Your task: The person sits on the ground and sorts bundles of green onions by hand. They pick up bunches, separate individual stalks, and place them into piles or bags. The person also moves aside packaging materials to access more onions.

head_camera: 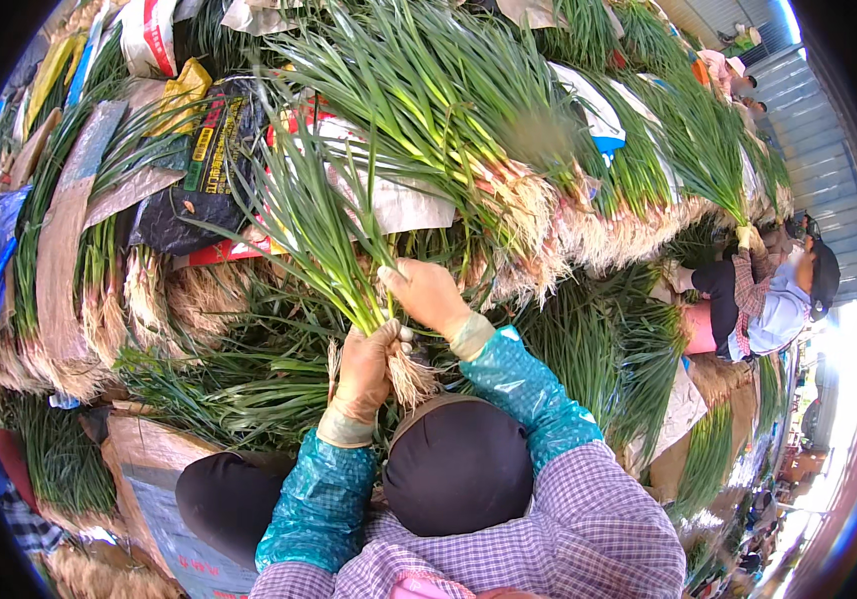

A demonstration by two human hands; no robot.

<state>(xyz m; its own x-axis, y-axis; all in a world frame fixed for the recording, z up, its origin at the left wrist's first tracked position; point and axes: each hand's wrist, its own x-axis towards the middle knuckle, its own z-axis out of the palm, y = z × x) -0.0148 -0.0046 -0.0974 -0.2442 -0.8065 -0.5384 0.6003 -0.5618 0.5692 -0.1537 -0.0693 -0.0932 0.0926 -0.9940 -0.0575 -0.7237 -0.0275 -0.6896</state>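
My left hand [370, 363], in a thin glove, is closed around the lower stems of a bunch of allium plants [323, 258]. Their flat green leaves fan up and to the left, and pale stringy roots [411, 378] hang below the fist. Just above it on the right, my gloved right hand [428, 296] has its fingers curled, with the thumb against a single allium stalk [377, 238] beside the bunch. Part of that stalk is hidden by the hand. Teal plastic sleeves [327, 498] cover both forearms.
A long bank of rooted allium bundles [507, 195] runs across in front of me, with printed sacks [207, 165] among them. Loose greens [248, 397] lie near my knees [458, 464]. At right sits another person [773, 299], hands on a bundle. Brown sheeting [147, 442] lies at lower left.
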